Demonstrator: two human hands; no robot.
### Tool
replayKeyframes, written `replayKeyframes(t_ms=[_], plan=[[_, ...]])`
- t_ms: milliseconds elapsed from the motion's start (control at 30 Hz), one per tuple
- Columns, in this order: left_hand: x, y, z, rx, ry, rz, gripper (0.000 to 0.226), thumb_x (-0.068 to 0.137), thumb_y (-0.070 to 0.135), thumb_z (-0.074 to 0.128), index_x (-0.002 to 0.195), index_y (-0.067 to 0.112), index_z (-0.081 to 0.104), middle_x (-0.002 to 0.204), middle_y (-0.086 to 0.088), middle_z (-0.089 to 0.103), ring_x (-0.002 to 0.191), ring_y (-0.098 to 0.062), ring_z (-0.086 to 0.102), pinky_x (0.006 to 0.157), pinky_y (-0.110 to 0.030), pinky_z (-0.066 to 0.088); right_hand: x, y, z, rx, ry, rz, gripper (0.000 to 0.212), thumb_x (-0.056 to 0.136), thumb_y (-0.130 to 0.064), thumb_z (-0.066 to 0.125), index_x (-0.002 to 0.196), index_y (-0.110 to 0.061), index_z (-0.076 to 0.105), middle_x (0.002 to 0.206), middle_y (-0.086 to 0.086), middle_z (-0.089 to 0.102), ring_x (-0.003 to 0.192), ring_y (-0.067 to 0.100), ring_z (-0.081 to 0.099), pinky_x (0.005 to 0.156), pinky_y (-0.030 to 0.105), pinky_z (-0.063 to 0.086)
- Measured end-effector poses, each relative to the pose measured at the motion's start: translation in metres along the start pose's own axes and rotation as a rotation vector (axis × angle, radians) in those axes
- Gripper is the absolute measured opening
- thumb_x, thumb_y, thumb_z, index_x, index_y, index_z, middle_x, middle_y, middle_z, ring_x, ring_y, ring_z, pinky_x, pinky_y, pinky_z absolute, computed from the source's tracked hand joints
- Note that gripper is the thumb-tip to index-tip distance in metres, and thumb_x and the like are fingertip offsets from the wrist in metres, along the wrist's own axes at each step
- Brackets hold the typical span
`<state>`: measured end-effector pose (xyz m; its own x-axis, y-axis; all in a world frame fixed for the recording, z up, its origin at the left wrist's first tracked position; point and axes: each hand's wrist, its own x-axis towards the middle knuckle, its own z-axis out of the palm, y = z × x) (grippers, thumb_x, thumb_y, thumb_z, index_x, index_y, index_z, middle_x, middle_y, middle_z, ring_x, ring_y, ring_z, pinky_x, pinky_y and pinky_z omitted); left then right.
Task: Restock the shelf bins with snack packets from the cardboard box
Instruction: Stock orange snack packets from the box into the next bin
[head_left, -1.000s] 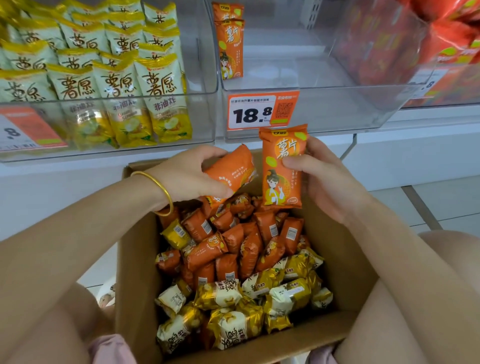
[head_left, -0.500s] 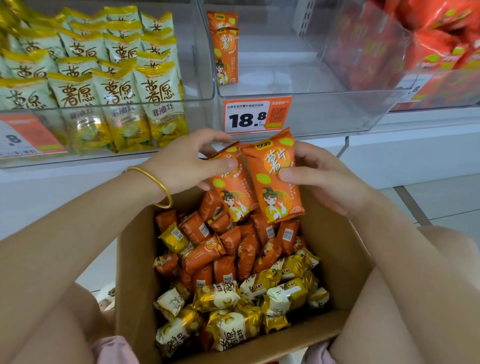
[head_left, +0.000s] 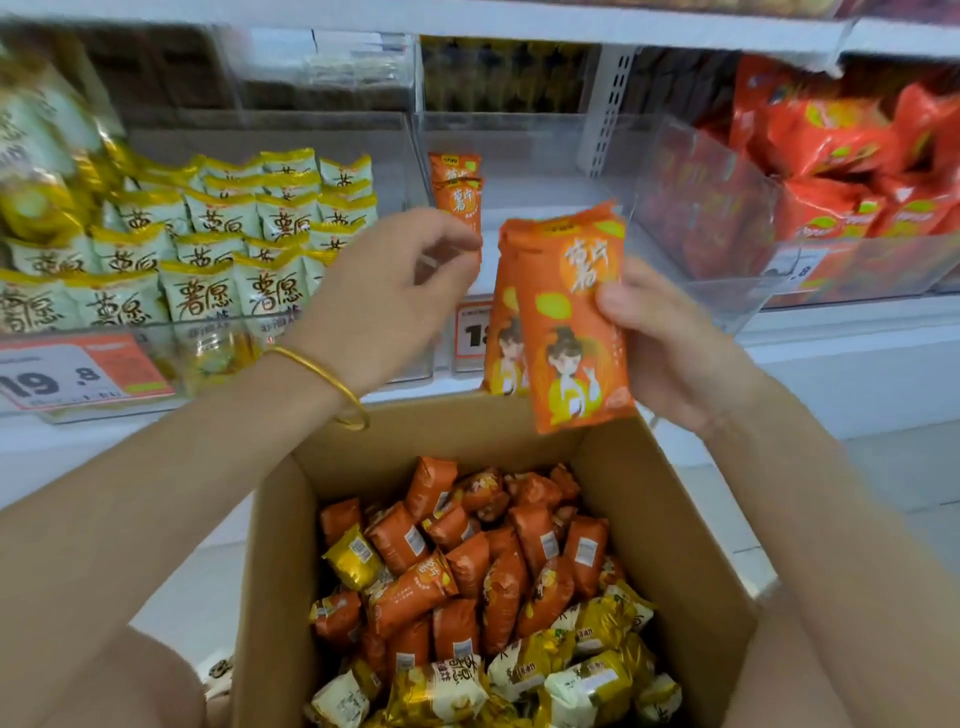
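At the shelf's (head_left: 857, 332) left end, a clear hard-plastic bin (head_left: 156, 332) is packed with upright rows of crinkled pale-green and yellow packets (head_left: 223, 291), and a glossy price tag (head_left: 78, 371) is fixed to its front. The left hand (head_left: 384, 296), with a smooth gold bangle (head_left: 332, 387) at the wrist, hangs loosely curled with nothing in it. Behind it, a few standing packets (head_left: 457, 192) lean at the left wall of the middle bin (head_left: 691, 260). The right hand (head_left: 670, 343) grips two flat, rectangular orange packets (head_left: 566, 322), thumb on the front one, upright over the shelf's front edge. A further bin (head_left: 883, 270) at the right end holds puffy red bags (head_left: 831, 171). Below, the brown cardboard box (head_left: 670, 545) is heaped with orange pouches (head_left: 467, 571) and gold foil ones (head_left: 571, 675).
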<state>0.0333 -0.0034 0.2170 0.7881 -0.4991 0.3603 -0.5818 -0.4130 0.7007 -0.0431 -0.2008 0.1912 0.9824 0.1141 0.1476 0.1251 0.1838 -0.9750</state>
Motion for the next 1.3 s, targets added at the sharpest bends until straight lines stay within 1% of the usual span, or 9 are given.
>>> replayKeyframes(t_ms=[67, 133, 233, 333, 533, 700, 867, 1133, 1300], plan=[[0.019, -0.006, -0.009, 0.28, 0.084, 0.127, 0.026, 0.091, 0.028, 0.052, 0.109, 0.014, 0.063, 0.101, 0.0, 0.055, 0.101, -0.02, 0.054, 0.084, -0.018, 0.035, 0.031, -0.025, -0.006, -0.085, 0.111, -0.059, 0.081, 0.054, -0.046, 0.087, 0.12, -0.008, 0.058, 0.112, 0.012, 0.065, 0.104, 0.029, 0.061, 0.096, 0.053, 0.048], [0.033, -0.017, -0.01, 0.447, 0.058, 0.138, 0.046, 0.084, 0.041, 0.046, 0.116, 0.012, 0.063, 0.114, -0.011, 0.055, 0.114, -0.029, 0.047, 0.096, -0.028, 0.03, 0.065, -0.04, -0.014, -0.172, 0.17, -0.077, 0.077, 0.059, -0.044, 0.085, 0.12, -0.008, 0.056, 0.108, 0.009, 0.065, 0.102, 0.028, 0.059, 0.101, 0.057, 0.04], [0.038, -0.027, -0.002, 0.523, 0.004, 0.091, 0.056, 0.085, 0.041, 0.046, 0.131, 0.01, 0.052, 0.137, -0.018, 0.043, 0.127, -0.036, 0.037, 0.106, -0.037, 0.025, 0.114, -0.037, -0.032, -0.279, 0.223, 0.003, 0.054, 0.071, -0.032, 0.074, 0.118, -0.01, 0.058, 0.104, 0.005, 0.069, 0.098, 0.022, 0.065, 0.101, 0.05, 0.046], [0.041, -0.036, 0.004, 0.566, -0.05, 0.073, 0.056, 0.093, 0.036, 0.052, 0.143, 0.014, 0.037, 0.151, -0.011, 0.028, 0.136, -0.032, 0.027, 0.111, -0.037, 0.021, 0.144, -0.014, -0.042, -0.376, 0.204, 0.17, 0.055, 0.071, -0.031, 0.074, 0.12, -0.009, 0.06, 0.111, 0.009, 0.069, 0.101, 0.022, 0.066, 0.098, 0.042, 0.05], [0.042, -0.043, 0.004, 0.547, -0.045, 0.103, 0.059, 0.091, 0.033, 0.057, 0.143, 0.015, 0.037, 0.152, -0.008, 0.028, 0.136, -0.03, 0.029, 0.111, -0.038, 0.025, 0.171, 0.014, -0.047, -0.458, 0.097, 0.369, 0.042, 0.08, -0.023, 0.072, 0.12, -0.02, 0.06, 0.121, -0.001, 0.065, 0.116, 0.015, 0.056, 0.102, 0.042, 0.039], [0.043, -0.043, 0.005, 0.52, -0.041, 0.099, 0.058, 0.093, 0.037, 0.052, 0.145, 0.02, 0.032, 0.154, -0.001, 0.022, 0.139, -0.022, 0.022, 0.113, -0.032, 0.021, 0.18, 0.023, -0.045, -0.397, 0.053, 0.415, 0.033, 0.084, -0.003, 0.065, 0.114, -0.015, 0.059, 0.114, 0.001, 0.065, 0.111, 0.017, 0.058, 0.098, 0.034, 0.043], [0.044, -0.044, 0.005, 0.484, -0.028, 0.088, 0.057, 0.093, 0.036, 0.051, 0.145, 0.021, 0.033, 0.154, 0.0, 0.024, 0.14, -0.02, 0.021, 0.112, -0.03, 0.02, 0.18, 0.027, -0.037, -0.359, 0.112, 0.398, 0.047, 0.079, 0.005, 0.063, 0.124, -0.007, 0.055, 0.112, 0.007, 0.064, 0.112, 0.024, 0.058, 0.098, 0.037, 0.044], [0.045, -0.048, 0.002, 0.495, -0.05, 0.087, 0.063, 0.093, 0.039, 0.051, 0.147, 0.02, 0.026, 0.155, 0.001, 0.023, 0.142, -0.017, 0.019, 0.114, -0.028, 0.015, 0.168, 0.024, -0.036, -0.354, 0.268, 0.544, 0.037, 0.082, -0.003, 0.069, 0.114, -0.019, 0.058, 0.121, 0.004, 0.063, 0.118, 0.024, 0.053, 0.096, 0.051, 0.045], [0.045, -0.048, 0.001, 0.478, -0.056, 0.088, 0.064, 0.093, 0.038, 0.052, 0.148, 0.021, 0.024, 0.156, 0.003, 0.022, 0.142, -0.015, 0.019, 0.113, -0.026, 0.013, 0.171, 0.033, -0.02, -0.286, 0.298, 0.505, 0.048, 0.083, 0.011, 0.062, 0.127, -0.006, 0.051, 0.118, 0.013, 0.062, 0.115, 0.031, 0.057, 0.1, 0.055, 0.044]])
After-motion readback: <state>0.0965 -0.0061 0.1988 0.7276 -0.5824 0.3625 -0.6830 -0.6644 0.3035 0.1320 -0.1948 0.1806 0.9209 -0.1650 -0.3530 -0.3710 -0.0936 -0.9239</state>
